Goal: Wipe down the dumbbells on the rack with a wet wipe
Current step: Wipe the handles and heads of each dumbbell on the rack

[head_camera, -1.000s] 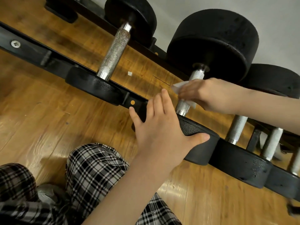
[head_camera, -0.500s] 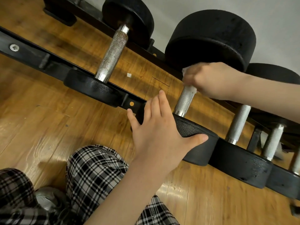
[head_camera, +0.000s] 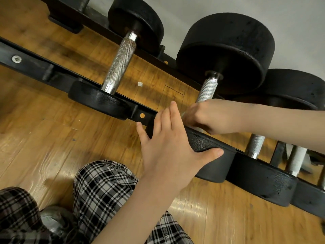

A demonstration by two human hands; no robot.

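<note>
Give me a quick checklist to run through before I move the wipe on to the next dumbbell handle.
1. Left hand steadying the near weight head of the dumbbell being wiped: ok, palm and thumb rest on it.
2. Right hand wrapped around the low end of the knurled handle: ok.
3. Wet wipe in the right hand: cannot tell, the fingers hide nearly all of it.
4. Upper part of this handle wiped: cannot tell from its look.
5. Next handle to the right free to reach: ok, nothing covers it but the right forearm above.
</note>
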